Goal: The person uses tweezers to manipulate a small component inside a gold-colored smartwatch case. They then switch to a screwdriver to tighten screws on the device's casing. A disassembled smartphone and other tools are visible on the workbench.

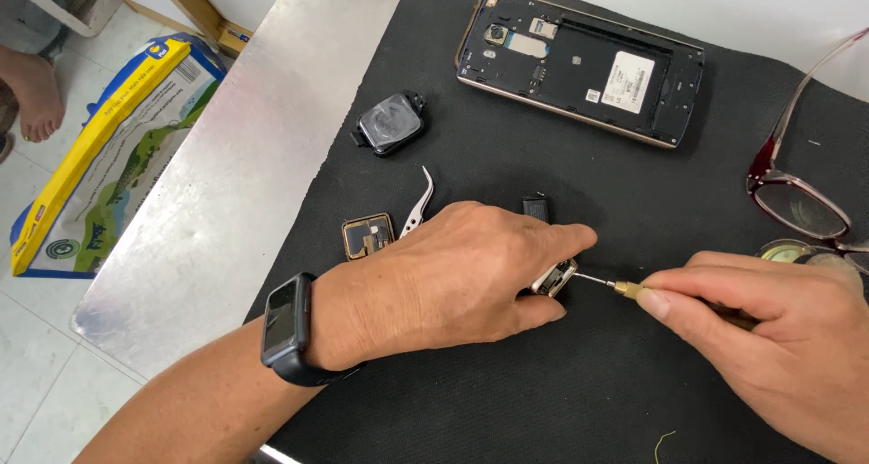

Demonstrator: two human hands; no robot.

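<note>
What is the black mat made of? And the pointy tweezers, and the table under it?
Black mat: looks like foam or rubbery cloth, dull and grainy. Tweezers: probably steel, bright and shiny. Table: seemingly brushed metal sheet, grey with a soft glare.

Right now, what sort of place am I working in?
Probably a small electronics repair bench: a black work mat carries an opened smartphone with its back cover off, tweezers, and the right hand drives a precision screwdriver into a small watch case held by the left hand.

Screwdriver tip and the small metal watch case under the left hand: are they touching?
Touching. The head view shows the screwdriver tip meeting the edge of the watch case, pinned by the left hand and driven by the right hand.
</note>
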